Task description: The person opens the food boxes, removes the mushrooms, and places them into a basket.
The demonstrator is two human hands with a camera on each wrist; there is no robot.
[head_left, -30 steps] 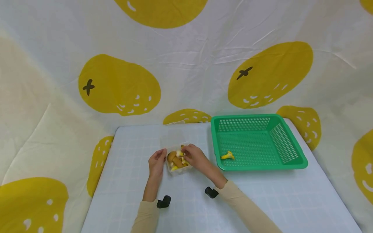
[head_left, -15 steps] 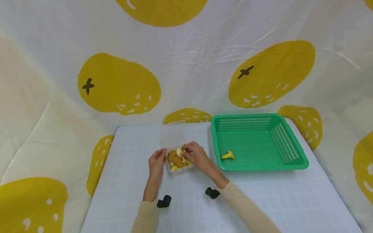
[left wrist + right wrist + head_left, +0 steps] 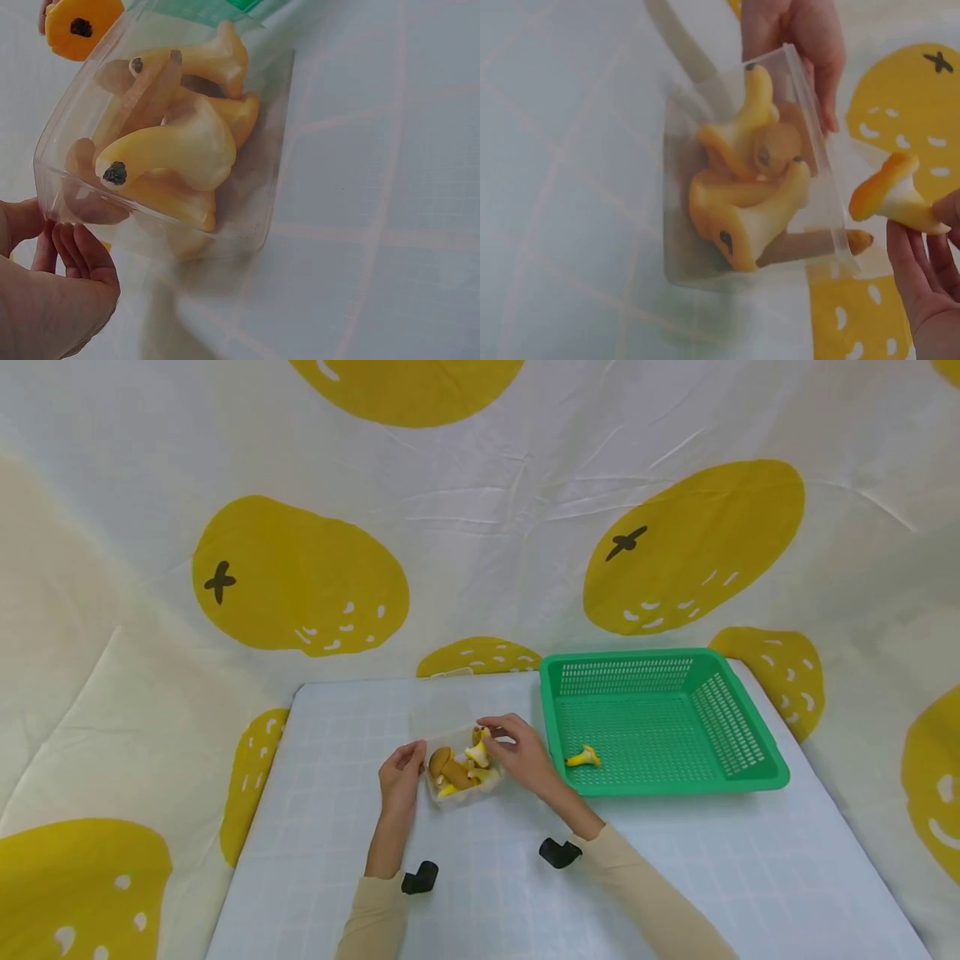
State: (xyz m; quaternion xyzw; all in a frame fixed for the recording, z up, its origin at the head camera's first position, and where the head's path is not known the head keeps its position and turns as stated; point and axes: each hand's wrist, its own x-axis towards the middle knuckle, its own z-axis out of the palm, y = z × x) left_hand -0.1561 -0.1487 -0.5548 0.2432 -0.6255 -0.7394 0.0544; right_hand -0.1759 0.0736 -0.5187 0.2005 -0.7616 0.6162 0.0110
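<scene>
A clear plastic box (image 3: pixel 459 800) stands on the table, filled with several toy mushrooms (image 3: pixel 739 135) in yellow, white and brown. My left hand (image 3: pixel 400 781) grips the box's left rim between thumb and fingers, as the left wrist view (image 3: pixel 64 289) also shows. Above the box's right side, my right hand (image 3: pixel 525 762) pinches a yellow-and-white toy mushroom (image 3: pixel 895 196) by the stem end. Its flared cap points away from the fingers in the right wrist view. One brown mushroom (image 3: pixel 860 241) pokes out past the box's rim.
To the right is a green slotted basket (image 3: pixel 675 791), with one yellow toy mushroom (image 3: pixel 584 757) lying at its near left. The box's clear lid (image 3: pixel 437 714) is folded back behind it. A patterned cloth (image 3: pixel 480 568) hangs behind the table.
My right hand has gone from reaching among the mushrooms to lifting one yellow-and-white mushroom up and slightly right. My left hand keeps its grip on the box rim.
</scene>
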